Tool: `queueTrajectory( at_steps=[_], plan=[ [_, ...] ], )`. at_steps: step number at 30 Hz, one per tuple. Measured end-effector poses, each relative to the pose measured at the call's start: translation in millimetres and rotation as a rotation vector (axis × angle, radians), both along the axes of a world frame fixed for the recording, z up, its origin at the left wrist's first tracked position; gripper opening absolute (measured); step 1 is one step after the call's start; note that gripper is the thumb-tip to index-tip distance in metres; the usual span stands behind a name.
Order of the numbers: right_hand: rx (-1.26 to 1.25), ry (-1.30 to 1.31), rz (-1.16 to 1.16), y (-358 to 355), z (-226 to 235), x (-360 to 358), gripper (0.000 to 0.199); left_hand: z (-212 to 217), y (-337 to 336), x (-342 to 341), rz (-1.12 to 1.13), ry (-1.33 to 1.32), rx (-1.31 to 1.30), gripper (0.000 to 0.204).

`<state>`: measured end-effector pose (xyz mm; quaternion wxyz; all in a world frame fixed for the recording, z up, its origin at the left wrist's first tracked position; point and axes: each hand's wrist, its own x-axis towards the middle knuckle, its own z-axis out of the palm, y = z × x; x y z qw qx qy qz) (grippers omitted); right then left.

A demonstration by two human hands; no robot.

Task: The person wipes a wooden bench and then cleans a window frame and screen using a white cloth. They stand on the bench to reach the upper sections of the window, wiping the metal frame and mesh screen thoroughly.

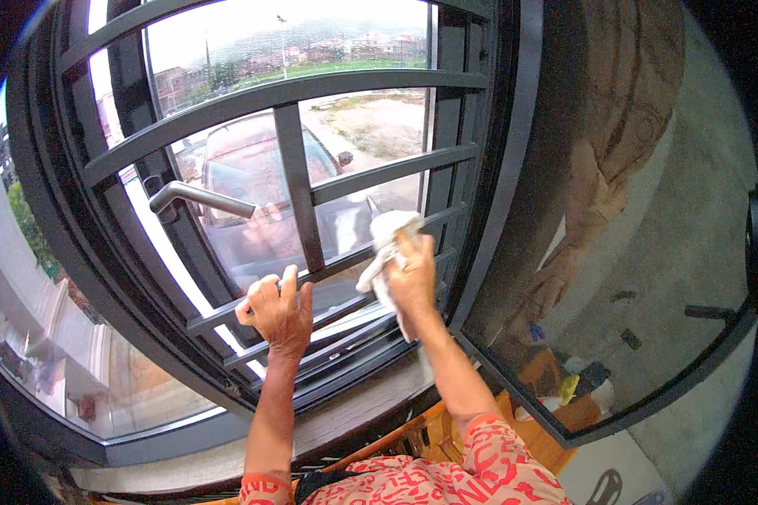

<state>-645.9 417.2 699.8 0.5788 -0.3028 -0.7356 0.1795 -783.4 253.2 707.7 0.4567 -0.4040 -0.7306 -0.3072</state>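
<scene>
My left hand (279, 313) is at a dark grey window bar (343, 266), low in the barred window, with its fingers curled over the bar. In my right hand (414, 282) is a bunched white cloth (389, 244), pressed between the fingers, with part of it hanging below. That hand is to the right of the upright bar (299, 187), close to the lower crossbars. Whether the cloth touches a bar or the glass cannot be made out. A metal window handle (202, 197) sticks out above and left of my left hand.
At the right stands an open dark-framed glass panel (648, 252), reflecting the room. Under the window runs a pale sill (354, 400). Wooden furniture (434, 433) lies below it. Through the window a parked car (257, 160) shows outside.
</scene>
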Motion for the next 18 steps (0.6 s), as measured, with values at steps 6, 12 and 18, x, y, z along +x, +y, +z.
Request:
queueTrajectory(
  at_steps=[6,12,18],
  plan=[
    [0.168,-0.195,0.085,-83,25,-26,0.060,-1,-2,-2,0.012,0.033,-0.014,0.039],
    [0.257,-0.376,-0.075,-59,45,-13,0.065,-2,-5,-5,0.004,0.069,0.026,0.038],
    [0.208,-0.367,-0.087,-27,45,8,0.048,1,-9,-4,-0.009,0.046,-0.005,0.042]
  ],
)
